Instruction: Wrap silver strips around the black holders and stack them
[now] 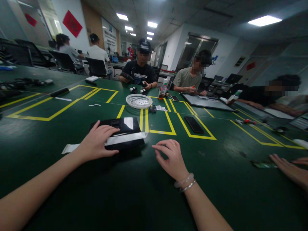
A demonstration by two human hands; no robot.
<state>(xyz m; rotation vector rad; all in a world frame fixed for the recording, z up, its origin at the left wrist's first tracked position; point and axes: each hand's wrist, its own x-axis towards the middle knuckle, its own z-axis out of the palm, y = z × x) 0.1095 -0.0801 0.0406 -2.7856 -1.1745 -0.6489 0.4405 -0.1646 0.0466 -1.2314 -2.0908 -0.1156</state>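
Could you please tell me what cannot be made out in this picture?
Head view: part of the black box's left end is hidden behind the left hand.
Head view: too blurred to tell whether the right hand pinches anything thin.
Head view: any print on the white patch atop the box is too small and blurred.
Head view: the person beyond the co-worker's nearer hand is cut off by the right edge.
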